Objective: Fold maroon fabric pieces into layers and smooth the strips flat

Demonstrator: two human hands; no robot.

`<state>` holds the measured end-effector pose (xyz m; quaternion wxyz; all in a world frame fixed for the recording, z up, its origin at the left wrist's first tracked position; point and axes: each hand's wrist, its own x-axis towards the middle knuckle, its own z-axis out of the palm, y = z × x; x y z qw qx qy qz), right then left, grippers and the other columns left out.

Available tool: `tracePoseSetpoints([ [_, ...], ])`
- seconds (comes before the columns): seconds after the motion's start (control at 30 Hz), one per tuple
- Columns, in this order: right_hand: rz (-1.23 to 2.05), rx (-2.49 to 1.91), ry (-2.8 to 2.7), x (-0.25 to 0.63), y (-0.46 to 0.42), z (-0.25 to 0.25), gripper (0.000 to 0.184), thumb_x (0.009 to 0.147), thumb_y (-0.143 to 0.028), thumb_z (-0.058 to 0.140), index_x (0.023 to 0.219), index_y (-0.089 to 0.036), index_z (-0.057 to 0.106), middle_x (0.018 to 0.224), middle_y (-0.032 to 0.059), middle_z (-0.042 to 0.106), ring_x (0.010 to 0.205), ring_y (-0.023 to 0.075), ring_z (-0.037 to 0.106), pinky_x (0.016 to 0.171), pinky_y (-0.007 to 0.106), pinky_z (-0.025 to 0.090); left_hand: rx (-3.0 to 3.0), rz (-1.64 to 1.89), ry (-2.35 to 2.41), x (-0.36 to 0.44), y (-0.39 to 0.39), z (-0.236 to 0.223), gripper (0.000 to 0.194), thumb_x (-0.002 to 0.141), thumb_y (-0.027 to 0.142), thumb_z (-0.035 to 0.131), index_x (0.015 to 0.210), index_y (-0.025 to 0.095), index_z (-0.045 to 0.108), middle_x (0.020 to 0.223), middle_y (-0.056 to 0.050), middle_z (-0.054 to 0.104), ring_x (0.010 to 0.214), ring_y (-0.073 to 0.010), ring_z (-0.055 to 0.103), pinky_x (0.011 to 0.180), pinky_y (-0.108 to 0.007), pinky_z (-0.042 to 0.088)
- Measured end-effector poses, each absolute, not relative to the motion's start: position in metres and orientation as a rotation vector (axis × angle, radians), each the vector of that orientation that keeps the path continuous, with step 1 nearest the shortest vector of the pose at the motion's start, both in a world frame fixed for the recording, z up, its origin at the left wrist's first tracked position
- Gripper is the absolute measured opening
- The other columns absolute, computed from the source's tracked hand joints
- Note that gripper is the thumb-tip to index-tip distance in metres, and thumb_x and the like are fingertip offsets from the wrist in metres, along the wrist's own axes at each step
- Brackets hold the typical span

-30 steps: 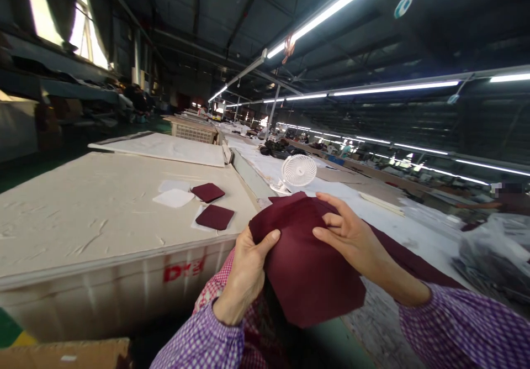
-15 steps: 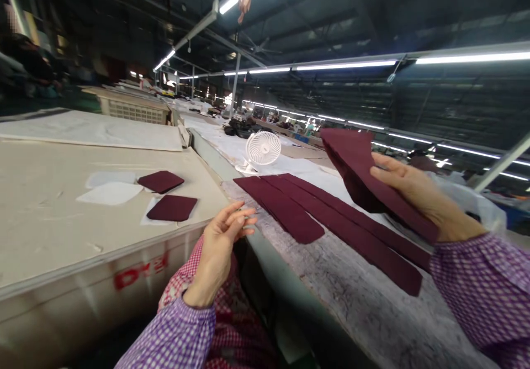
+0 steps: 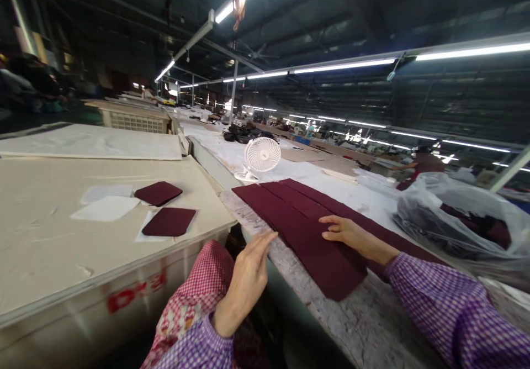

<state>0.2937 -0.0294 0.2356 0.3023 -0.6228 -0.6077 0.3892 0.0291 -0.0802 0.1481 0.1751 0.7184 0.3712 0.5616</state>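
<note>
The right hand (image 3: 350, 235) rests on a long piece of maroon cloth (image 3: 327, 258), its fingers loosely spread over the upper face and gripping nothing that shows. The left hand (image 3: 246, 275) holds nothing either; its fingers lie straight and close together, their tips at the near edge of that same cloth (whether they touch it or stop just short, I cannot tell). The cloth lies flat on the counter (image 3: 364, 325) between the two hands, running away from them at a slant, its cut-off corners pointing back toward the person. More maroon strips (image 3: 381, 236) lie under and beyond it, partly hidden by the right hand and its purple checked sleeve (image 3: 443, 302). Ahead of both hands, past the far end of the cloth, stands a small white fan (image 3: 263, 154). To the right of the right hand sits a clear plastic bag (image 3: 439, 198) with dark stuff inside, and a co-worker (image 3: 426, 164) is farther off behind it. Left of the left hand, a cream board (image 3: 83, 258) carries two small maroon patches (image 3: 169, 222) and some white pieces (image 3: 105, 209), one of them partly under the nearer patch.
</note>
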Motion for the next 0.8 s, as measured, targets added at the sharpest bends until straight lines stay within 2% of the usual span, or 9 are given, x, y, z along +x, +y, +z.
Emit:
tracePoseSetpoints([
  [0.13, 0.992, -1.63, -1.701, 0.295, -0.02, 0.233, 0.053, 0.069, -0.025, 0.069, 0.118, -0.016, 0.053, 0.083, 0.0023, 0.063, 0.079, 0.0162, 0.061, 0.071, 0.027, 0.048, 2.211, 1.561, 1.054, 0.037, -0.079, 0.147, 0.037, 0.09, 0.009, 0.035, 0.12, 0.016, 0.056, 0.125, -0.009, 0.06, 0.121, -0.0183, 0.05, 0.107, -0.043, 0.038],
  [0.3, 0.914, -1.669, -1.741, 0.296, -0.008, 0.22, 0.05, 0.066, -0.021, 0.069, 0.114, -0.015, 0.056, 0.087, 0.0039, 0.062, 0.083, 0.0167, 0.061, 0.074, 0.028, 0.047, 2.358, 1.549, 1.062, 0.042, -0.08, 0.144, 0.034, 0.089, 0.008, 0.04, 0.118, 0.018, 0.056, 0.117, -0.006, 0.065, 0.115, -0.0189, 0.055, 0.105, -0.046, 0.039],
  [0.47, 0.882, -1.669, -1.753, 0.297, -0.005, 0.215, 0.051, 0.066, -0.023, 0.069, 0.115, -0.016, 0.055, 0.081, 0.0023, 0.062, 0.078, 0.0163, 0.062, 0.07, 0.027, 0.048, 2.405, 1.55, 1.098, 0.043, -0.08, 0.143, 0.032, 0.089, 0.011, 0.043, 0.117, 0.019, 0.056, 0.115, -0.005, 0.066, 0.113, -0.0195, 0.056, 0.104, -0.047, 0.04],
  [0.67, 0.808, -1.688, -1.726, 0.294, -0.003, 0.213, 0.046, 0.067, -0.019, 0.069, 0.111, -0.014, 0.058, 0.089, 0.0075, 0.066, 0.084, 0.019, 0.064, 0.073, 0.028, 0.049, 2.452, 1.501, 1.087, 0.044, -0.081, 0.145, 0.03, 0.09, 0.011, 0.041, 0.114, 0.017, 0.058, 0.115, -0.005, 0.066, 0.113, -0.0199, 0.056, 0.103, -0.048, 0.041],
  [0.8, 0.775, -1.696, -1.72, 0.294, -0.002, 0.213, 0.04, 0.066, -0.018, 0.07, 0.105, -0.013, 0.063, 0.095, 0.0099, 0.067, 0.09, 0.021, 0.064, 0.078, 0.029, 0.05, 2.395, 1.603, 1.138, 0.04, -0.075, 0.148, 0.029, 0.089, 0.011, 0.042, 0.11, 0.017, 0.06, 0.113, -0.006, 0.067, 0.112, -0.0204, 0.057, 0.102, -0.047, 0.042],
])
